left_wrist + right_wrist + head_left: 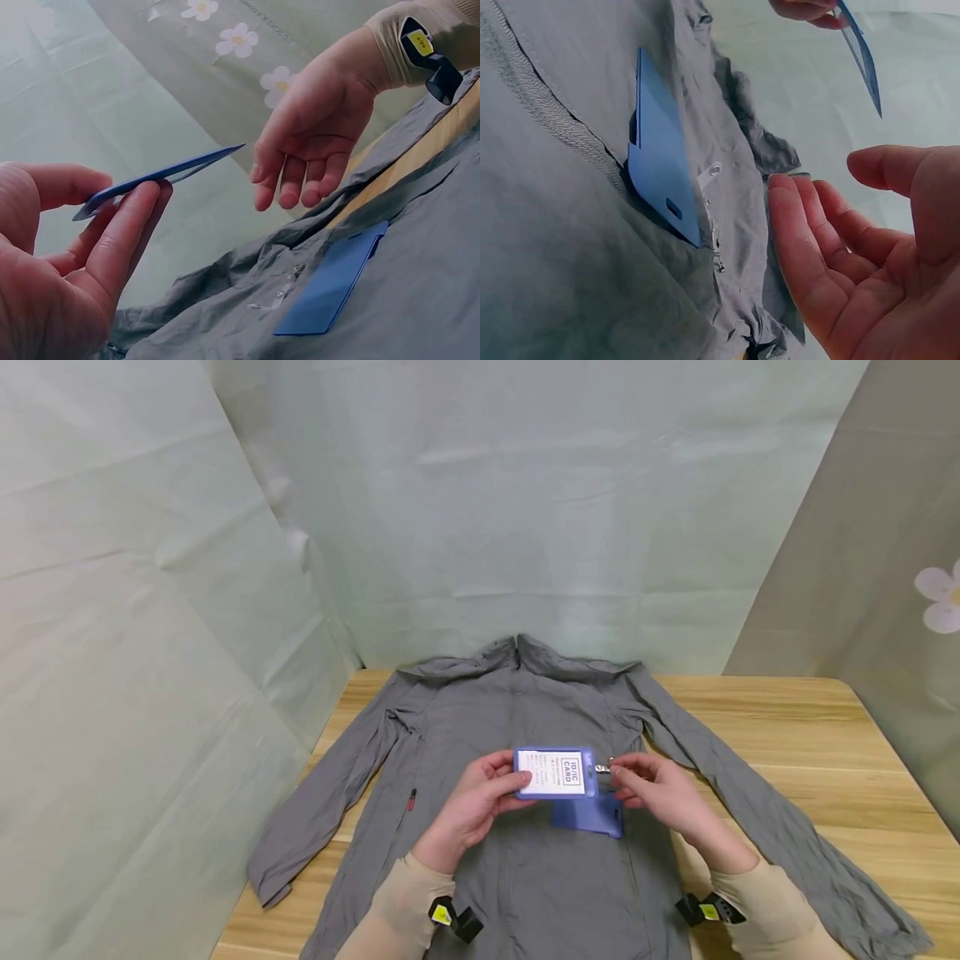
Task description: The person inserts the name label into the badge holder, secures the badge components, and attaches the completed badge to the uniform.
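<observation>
The card holder (551,772) is hovering in the lower ctr of the head view, above the grey jacket (465,718). The L grip (483,795) is pinching its L end, thumb pressing on the printed face, fingers supporting from underneath. Its long axis is running approx. horiz. across the frame, slotted end pointing R, i.e. toward the R grip (660,793).

IMO that's the key relation: the L grip is touching the holder, while the R grip is waiting just off the slotted end. Wrist views are showing a gap betw. the R fingertips & holder, so the R grip isn't holding anything; fingers are bending loosely, thumb standing apart.

The blue cover (588,817) is lying on the jacket, below & slightly R of the holder in the head view. The metal clip (718,247) is resting on cloth beside it, ctr of the R wrist view; can't tell if it's attached. The R grip is nearer to both.

Pose: L forearm is slanting up & R from bottom ctr; R forearm is slanting up & L from lower R. The jacket is covering much of the table (825,743).
</observation>
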